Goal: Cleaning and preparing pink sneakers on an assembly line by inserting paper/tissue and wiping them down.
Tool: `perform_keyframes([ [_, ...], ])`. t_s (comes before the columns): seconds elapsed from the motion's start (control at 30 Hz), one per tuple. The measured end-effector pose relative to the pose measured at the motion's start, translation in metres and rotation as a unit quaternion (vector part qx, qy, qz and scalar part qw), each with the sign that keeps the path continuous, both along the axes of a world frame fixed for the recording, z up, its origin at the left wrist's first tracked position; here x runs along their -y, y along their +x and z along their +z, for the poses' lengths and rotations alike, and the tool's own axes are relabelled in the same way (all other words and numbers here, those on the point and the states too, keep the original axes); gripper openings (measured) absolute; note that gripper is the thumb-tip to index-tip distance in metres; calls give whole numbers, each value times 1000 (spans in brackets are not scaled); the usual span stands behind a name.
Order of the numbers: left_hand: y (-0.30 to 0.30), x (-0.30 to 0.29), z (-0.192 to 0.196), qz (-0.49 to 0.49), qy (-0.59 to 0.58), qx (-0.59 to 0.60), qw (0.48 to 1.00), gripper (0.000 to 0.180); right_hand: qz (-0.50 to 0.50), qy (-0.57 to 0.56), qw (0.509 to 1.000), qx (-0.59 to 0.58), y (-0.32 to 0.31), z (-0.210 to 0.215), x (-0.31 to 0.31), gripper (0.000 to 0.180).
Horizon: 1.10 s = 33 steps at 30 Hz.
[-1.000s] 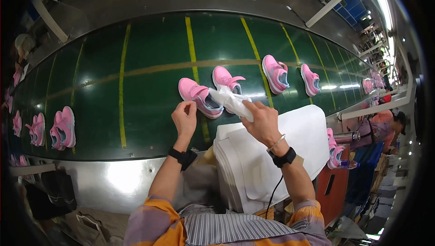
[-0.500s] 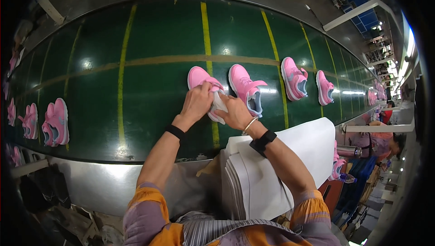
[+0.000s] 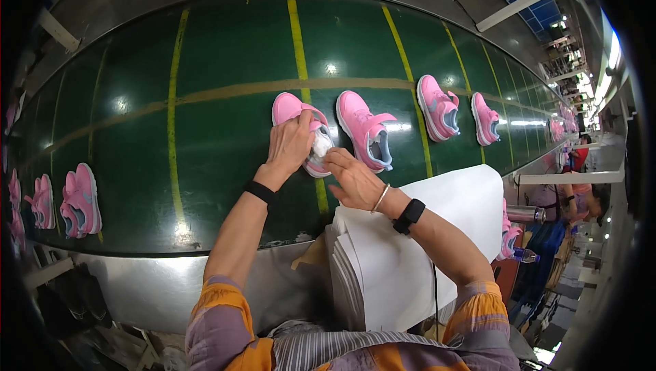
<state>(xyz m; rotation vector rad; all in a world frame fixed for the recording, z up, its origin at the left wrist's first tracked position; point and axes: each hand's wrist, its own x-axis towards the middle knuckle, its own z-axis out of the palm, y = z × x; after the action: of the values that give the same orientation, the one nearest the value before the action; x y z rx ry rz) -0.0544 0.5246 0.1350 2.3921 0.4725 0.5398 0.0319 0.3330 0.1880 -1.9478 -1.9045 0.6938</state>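
1. At the far left, the green tabletop (image 3: 232,166) bent away toward the rim of the view, with an outer pair of pink shoes (image 3: 42,201) and an inner pair of pink shoes (image 3: 82,200) near its front edge.
2. A broad stretch of green, crossed by a yellow line (image 3: 174,118), gave the left hand (image 3: 290,142) room on its left; a silver metal border (image 3: 164,282) ran along the front.
3. The left hand lay over the side of the first shoe (image 3: 285,106), fingertips by its strap; one could not tell whether its grip was clamped there.
4. The first shoe sat in front of the person, toe pointing away, with a white wad (image 3: 321,143) in its opening.
5. The right hand (image 3: 352,178) reached in from the heel side, fingers bunched beside the wad; whether its grip pinched it could not be told.
6. The second shoe (image 3: 355,115) stood close by, leaving a narrow gap.
7. White sheets (image 3: 393,262) lay stacked under the right forearm, blocking the front edge.
8. Farther right stood the third shoe (image 3: 437,108) and fourth shoe (image 3: 484,119); past the sheets lay a metal flask (image 3: 526,214).
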Motion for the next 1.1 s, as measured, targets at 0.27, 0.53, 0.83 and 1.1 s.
perform_keyframes([
  [0.27, 18, -2, 9, -124, 127, -57, 982, 19, 41, -6, 983, 176, -3, -30, -46, 54],
  [0.53, 19, -9, 4, -99, -10, 1, 995, 20, 6, -68, 989, 130, 11, -32, -56, 27],
  [0.83, 0, 123, 129, -305, -218, 48, 926, 23, -447, -41, 874, 188, -52, 182, 216, 54],
  [1.1, 8, 252, 139, -525, -86, -129, 837, 70, -348, 88, 890, 281, -106, 78, 302, 23],
])
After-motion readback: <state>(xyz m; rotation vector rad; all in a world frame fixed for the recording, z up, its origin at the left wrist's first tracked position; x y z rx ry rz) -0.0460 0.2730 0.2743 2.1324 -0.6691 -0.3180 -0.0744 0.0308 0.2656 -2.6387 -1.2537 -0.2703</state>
